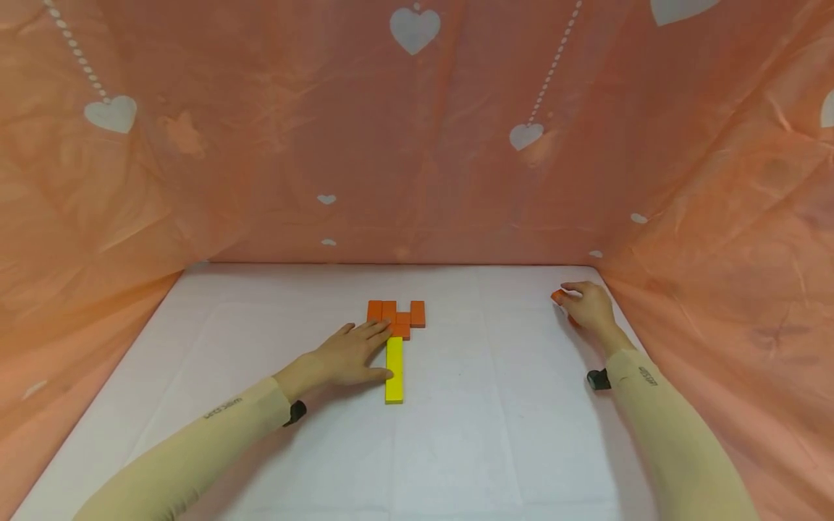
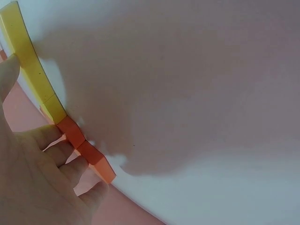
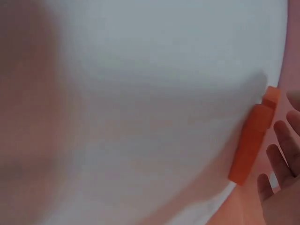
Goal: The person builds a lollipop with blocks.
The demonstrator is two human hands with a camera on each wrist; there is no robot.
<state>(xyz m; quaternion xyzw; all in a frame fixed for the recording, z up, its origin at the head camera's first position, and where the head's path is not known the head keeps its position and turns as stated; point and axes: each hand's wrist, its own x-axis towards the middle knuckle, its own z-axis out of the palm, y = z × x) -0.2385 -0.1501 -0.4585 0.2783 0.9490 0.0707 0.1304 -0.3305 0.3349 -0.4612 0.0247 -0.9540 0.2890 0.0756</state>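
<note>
In the head view, my left hand (image 1: 352, 356) lies on a flat figure of blocks. Its fingertips touch the orange blocks (image 1: 418, 315), and its thumb touches the long yellow block (image 1: 394, 373). The left wrist view shows the fingers of the left hand (image 2: 47, 173) spread along the orange row (image 2: 71, 131), with the yellow piece (image 2: 28, 56) beside the thumb. Far to the right, my right hand (image 1: 591, 307) pinches a small orange block (image 1: 557, 295) at its fingertips. Several orange pieces (image 3: 248, 147) show beside the right hand (image 3: 286, 164) in the right wrist view.
A white cloth (image 1: 469, 434) covers the table. Pink-orange curtains with white hearts (image 1: 415, 30) enclose its back and both sides. The right hand is near the table's right edge. Each wrist wears a dark camera (image 1: 599, 379).
</note>
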